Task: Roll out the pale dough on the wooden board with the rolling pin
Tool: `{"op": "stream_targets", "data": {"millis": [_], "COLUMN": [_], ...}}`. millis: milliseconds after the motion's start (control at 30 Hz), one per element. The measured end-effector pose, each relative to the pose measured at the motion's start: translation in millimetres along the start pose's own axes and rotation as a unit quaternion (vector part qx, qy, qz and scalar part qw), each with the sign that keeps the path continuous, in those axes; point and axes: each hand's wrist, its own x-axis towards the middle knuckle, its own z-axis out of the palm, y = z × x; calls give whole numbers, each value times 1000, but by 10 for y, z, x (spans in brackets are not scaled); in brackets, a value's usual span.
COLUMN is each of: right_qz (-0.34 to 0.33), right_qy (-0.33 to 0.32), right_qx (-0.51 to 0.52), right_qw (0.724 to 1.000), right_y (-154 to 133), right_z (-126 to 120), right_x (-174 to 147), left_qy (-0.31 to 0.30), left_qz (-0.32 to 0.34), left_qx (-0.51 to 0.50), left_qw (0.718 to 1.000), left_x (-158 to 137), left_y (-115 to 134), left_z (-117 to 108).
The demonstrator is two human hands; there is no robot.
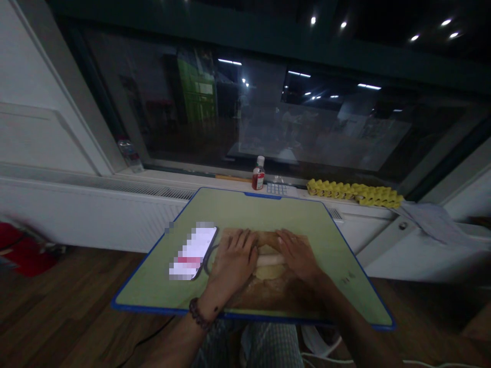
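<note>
Between my hands a flat piece of pale dough (pixel 270 272) lies on a brown wooden board (pixel 264 296). Across the dough runs a pale rolling pin (pixel 268 260), its ends hidden under my palms. My left hand (pixel 238 258) lies flat over the pin's left end, fingers stretched forward on the board. Over the right end, my right hand (pixel 298 254) is laid the same way, palm down with fingers extended. A bracelet (pixel 199 314) circles my left wrist. Left of the board, a phone (pixel 194 253) with a lit, blurred-out screen rests on the table.
The green, blue-edged folding table (pixel 356 286) stands against a windowsill. On the sill are a small bottle of red liquid (pixel 259 175), a yellow egg tray (pixel 353 192) and a clear plastic bottle (pixel 130 155). A radiator (pixel 115 214) runs below; a red bag-like object (pixel 25 250) sits left.
</note>
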Motion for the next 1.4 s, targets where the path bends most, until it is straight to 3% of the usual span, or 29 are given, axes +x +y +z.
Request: {"op": "stream_targets", "data": {"millis": [100, 267, 467, 567, 667, 767, 833, 900, 1033, 1233, 1400], "right_qz": [-18, 31, 22, -3, 15, 39, 53, 49, 109, 10, 7], "right_qy": [-36, -82, -132, -134, -129, -106, -84, -82, -91, -137, -157], "right_qx": [-73, -82, -76, -90, -89, -82, -80, -73, -58, -40, -78], "right_qw": [997, 993, 988, 987, 987, 990, 992, 993, 988, 990, 984], "right_y": [70, 49, 115, 144, 128, 64, -2, -77, -176, -16, 124], "right_z": [85, 32, 29, 38, 16, -19, -45, -78, -162, -115, 27], "right_x": [57, 228, 459, 594, 673, 593, 446, 275, 89, 314, 583], "left_qy": [6, -13, -95, -123, -115, -90, -68, -46, -40, -61, -77], "left_qz": [-3, 3, -17, -40, -59, -49, -2, 28, 76, 61, 27], "left_qx": [13, 17, -18, -29, -21, -6, -2, 2, -13, -22, -31], "left_qw": [1000, 1000, 995, 991, 991, 995, 998, 999, 996, 996, 996], "left_x": [23, 145, 376, 504, 550, 439, 293, 145, 15, 173, 285], "left_y": [-10, -93, -230, -287, -313, -258, -175, -83, 6, -98, -154], "left_z": [30, 161, 193, 192, 227, 227, 178, 100, -25, 70, 168]}}
